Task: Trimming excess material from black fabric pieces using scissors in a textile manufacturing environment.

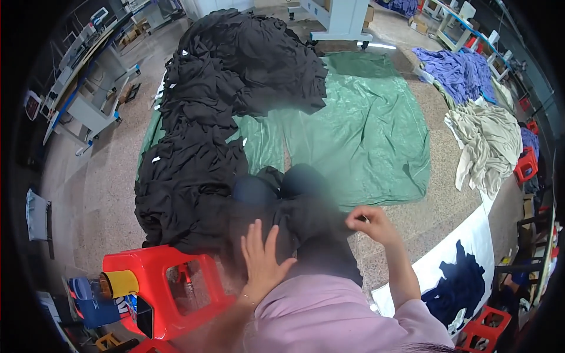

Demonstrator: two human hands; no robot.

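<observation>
A black garment lies spread across my lap, partly blurred in the picture. My left hand rests on its left part, palm down with the fingers stretched and spread. At the garment's right edge, my right hand is closed, thumb and forefinger pinched together on the dark cloth. A long heap of black garments runs along my left side up to a bigger pile at the far side. Several small white labels show on the heap.
Green plastic sheeting covers the floor ahead. Beside my left arm stands a red plastic stool with a yellow roll and a phone. On the right lie purple cloth, cream cloth, and a navy garment on a white sheet.
</observation>
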